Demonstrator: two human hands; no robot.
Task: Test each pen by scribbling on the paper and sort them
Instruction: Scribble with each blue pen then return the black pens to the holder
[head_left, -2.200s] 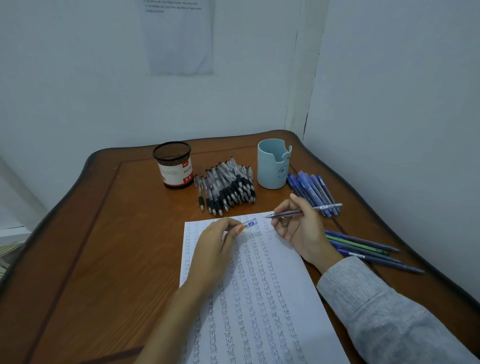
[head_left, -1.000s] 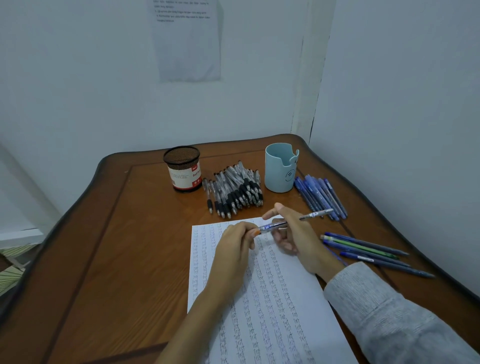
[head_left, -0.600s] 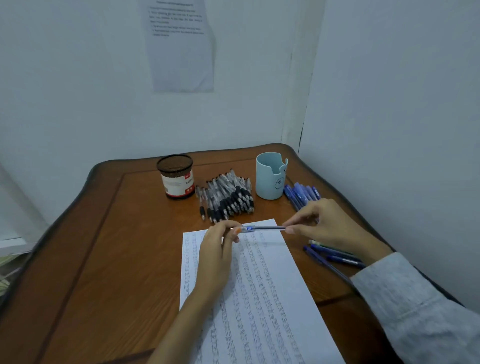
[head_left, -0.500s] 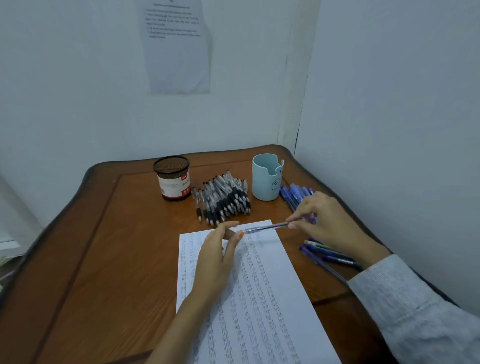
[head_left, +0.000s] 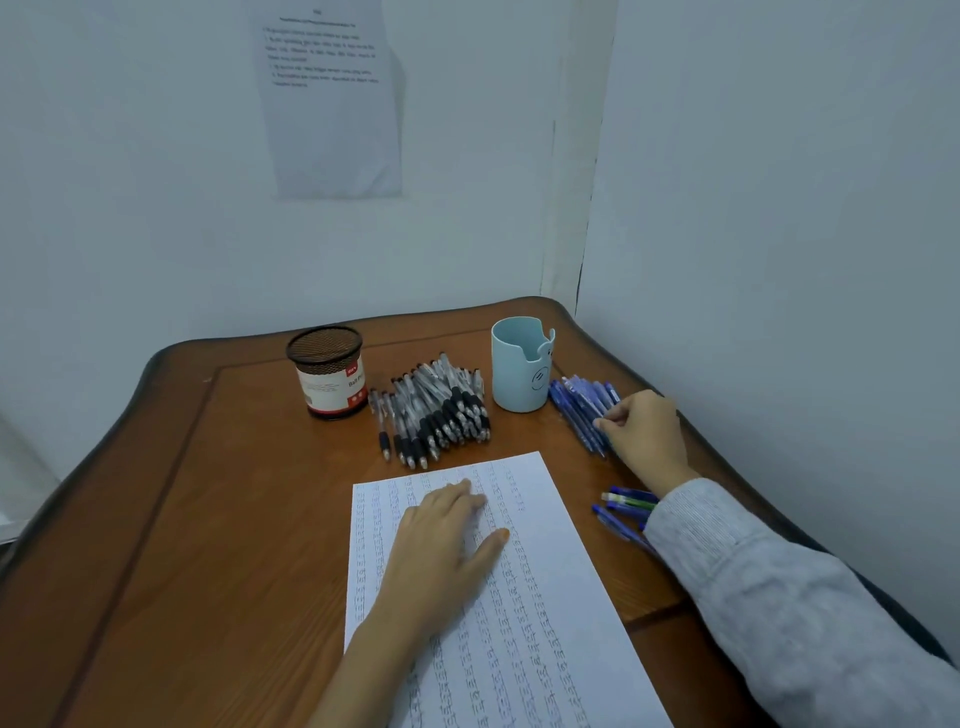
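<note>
A white sheet of paper (head_left: 550, 597) covered in rows of scribbles lies on the wooden table (head_left: 234, 519). My left hand (head_left: 447, 535) rests flat on the sheet's upper part, fingers straight. My right hand (head_left: 644, 436) is at the near end of the blue pen pile (head_left: 576, 402) by the right wall. Its curled fingertips pinch a blue pen lying among the others. A heap of black-and-grey pens (head_left: 441, 410) lies behind the paper.
A black mesh pen holder (head_left: 327, 371) stands at the back left of the heap and a light blue cup (head_left: 517, 369) at its right. A few blue and green pens (head_left: 626, 504) lie under my right forearm. Walls close in the table behind and to the right.
My left hand let go of the pen's end and settled flat on the paper. My right hand carried the pen right and back to the blue pile.
</note>
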